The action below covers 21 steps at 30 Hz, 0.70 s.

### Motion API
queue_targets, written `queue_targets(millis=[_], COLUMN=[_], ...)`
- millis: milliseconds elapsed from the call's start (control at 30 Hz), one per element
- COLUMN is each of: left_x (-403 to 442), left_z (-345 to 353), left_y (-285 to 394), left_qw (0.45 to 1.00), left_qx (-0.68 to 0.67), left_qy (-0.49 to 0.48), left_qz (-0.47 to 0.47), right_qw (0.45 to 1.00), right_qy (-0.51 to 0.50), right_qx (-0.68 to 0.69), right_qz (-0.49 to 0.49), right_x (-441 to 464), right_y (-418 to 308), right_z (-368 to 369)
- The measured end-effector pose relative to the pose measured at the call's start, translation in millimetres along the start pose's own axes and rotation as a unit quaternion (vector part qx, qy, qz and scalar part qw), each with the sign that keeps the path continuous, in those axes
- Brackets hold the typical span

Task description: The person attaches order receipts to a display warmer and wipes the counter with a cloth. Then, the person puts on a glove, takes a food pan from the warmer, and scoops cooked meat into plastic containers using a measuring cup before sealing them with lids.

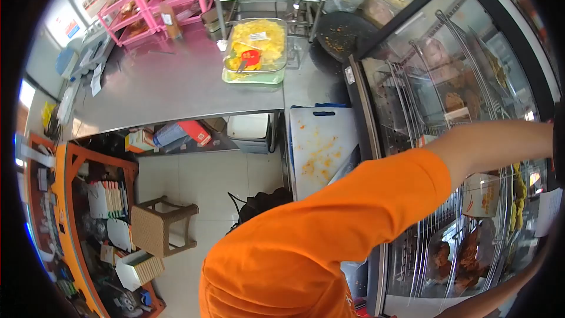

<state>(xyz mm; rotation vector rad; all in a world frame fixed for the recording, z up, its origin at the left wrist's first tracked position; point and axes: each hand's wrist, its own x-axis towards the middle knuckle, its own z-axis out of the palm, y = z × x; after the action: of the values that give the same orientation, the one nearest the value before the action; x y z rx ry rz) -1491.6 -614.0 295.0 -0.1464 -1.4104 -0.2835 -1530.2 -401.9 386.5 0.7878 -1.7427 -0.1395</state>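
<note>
Both my hands are cut off at the right edge, so their fingers do not show. One orange-sleeved arm stretches across the front of a glass display cabinet, with something black at its wrist. My other forearm slants up along the cabinet's lower right. Inside the cabinet are wire racks, browned pieces of food and a printed box. Left of it lies a white cutting board with orange-yellow smears. A grey, blade-like thing rests partly on the board, half hidden by my sleeve.
On the steel counter stands a clear container of yellow food with a red item on top. A dark wok-like pan sits beside the cabinet. Pink racks stand behind. A woven-pattern stool is on the tiled floor near orange shelving.
</note>
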Motion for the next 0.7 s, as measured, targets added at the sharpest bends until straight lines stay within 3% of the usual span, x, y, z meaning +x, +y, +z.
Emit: queue_targets(millis=[67,167,333,400,467,533,567,600,633,667,700], left_x=[-1.1,-9.0,-56.2,-105.8,-182.7,-271.0,-303.3,-334.2,-345.1,-399.6,-439.3], left_z=[-8.7,-26.7,-86.8,-159.2,-269.3,-373.9,-434.8,-495.6,-555.0,-628.7,-699.2], left_y=[0.6,5.8,46.3,71.5,89.1,106.7,135.5,156.8,188.5,236.1,291.2], left_qw=[1.0,0.999,0.992,0.981,0.967,0.944,0.872,0.808,0.693,0.698,0.561], left_qx=[0.002,0.008,-0.009,0.01,0.021,0.064,0.006,0.129,0.168,0.332,0.411], left_qy=[0.015,0.037,0.068,0.012,-0.143,-0.318,-0.375,-0.402,-0.387,-0.425,-0.481], left_qz=[0.008,0.017,0.104,0.192,0.212,0.052,-0.314,-0.41,-0.585,-0.47,-0.534], right_qw=[0.997,0.996,0.994,0.977,0.965,0.96,0.956,0.947,0.934,0.916,0.895], right_qy=[-0.017,0.002,-0.03,-0.051,-0.055,-0.026,0.002,0.038,0.075,0.118,0.16], right_qx=[-0.055,-0.091,0.075,0.189,0.236,0.246,0.25,0.262,0.274,0.291,0.311], right_qz=[0.059,-0.019,0.071,0.087,0.099,0.13,0.153,0.184,0.217,0.248,0.277], right_x=[0.6,2.9,-1.1,2.3,2.6,-9.2,-16.9,-27.3,-36.7,-43.7,-46.1], right_y=[-17.6,9.6,8.5,28.9,28.1,18.5,11.4,2.2,-8.5,-20.1,-32.5], right_z=[-14.7,8.2,8.8,17.6,18.7,9.4,1.4,-10.4,-22.6,-34.1,-38.9])
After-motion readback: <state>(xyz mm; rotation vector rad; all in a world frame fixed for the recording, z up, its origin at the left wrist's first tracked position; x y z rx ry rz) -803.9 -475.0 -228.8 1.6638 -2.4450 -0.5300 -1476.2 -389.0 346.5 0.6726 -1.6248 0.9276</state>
